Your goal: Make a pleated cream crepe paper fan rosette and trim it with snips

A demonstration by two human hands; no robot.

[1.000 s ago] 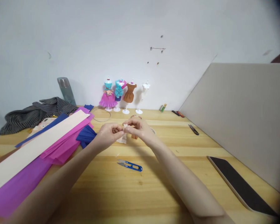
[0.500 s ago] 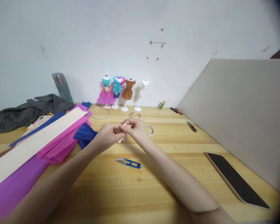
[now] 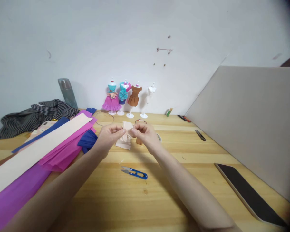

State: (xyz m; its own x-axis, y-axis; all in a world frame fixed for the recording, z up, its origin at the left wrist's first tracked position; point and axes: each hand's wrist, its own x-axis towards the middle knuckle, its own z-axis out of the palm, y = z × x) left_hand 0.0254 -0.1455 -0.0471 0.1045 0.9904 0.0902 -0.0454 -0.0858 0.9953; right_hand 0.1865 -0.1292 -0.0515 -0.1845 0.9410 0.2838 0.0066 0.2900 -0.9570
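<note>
Both my hands meet above the middle of the wooden table [image 3: 159, 193]. My left hand [image 3: 109, 135] and my right hand [image 3: 144, 132] each pinch a side of a small pleated cream paper piece [image 3: 125, 138], which fans out between them. Their fingers are closed on it at its narrow middle. A small brown paper bit [image 3: 138, 141] shows just under my right hand. Blue thread snips [image 3: 134, 172] lie on the table in front of my wrists.
Long cream [image 3: 38, 149], pink and blue crepe paper strips lie at the left, beside striped cloth [image 3: 36, 116] and a grey bottle [image 3: 67, 93]. Several small dress mannequins [image 3: 129, 98] stand at the wall. A dark phone [image 3: 250, 193] and black snips [image 3: 200, 134] lie at the right, near a grey board [image 3: 251, 119].
My hands have drawn slightly apart, and the cream paper piece, bunched between the fingers before, now fans out in pleats between them.
</note>
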